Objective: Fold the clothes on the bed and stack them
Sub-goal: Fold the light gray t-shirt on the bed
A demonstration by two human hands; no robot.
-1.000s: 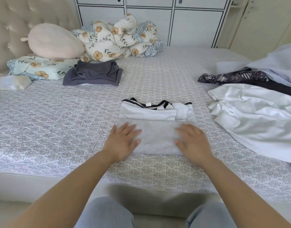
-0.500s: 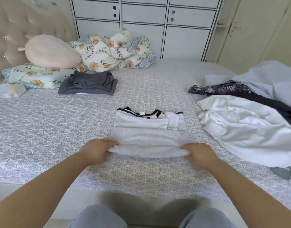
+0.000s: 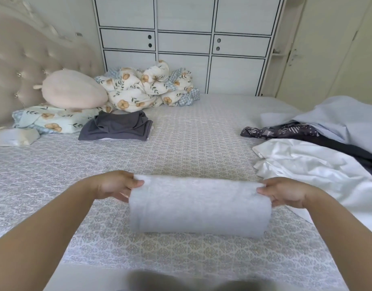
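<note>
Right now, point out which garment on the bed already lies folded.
The dark grey garment near the pillows, lying flat and squared. The white satin one and the patterned dark one lie crumpled.

Folded grey top lifted above bed.

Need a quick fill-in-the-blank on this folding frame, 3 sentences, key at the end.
1. Both hands, left and right, grip the folded light grey garment by its two ____.
2. The folded dark grey garment lies in front of the floral ____.
3. The crumpled white satin garment lies to the person's ____.

Missing words: ends; pillow; right
</note>
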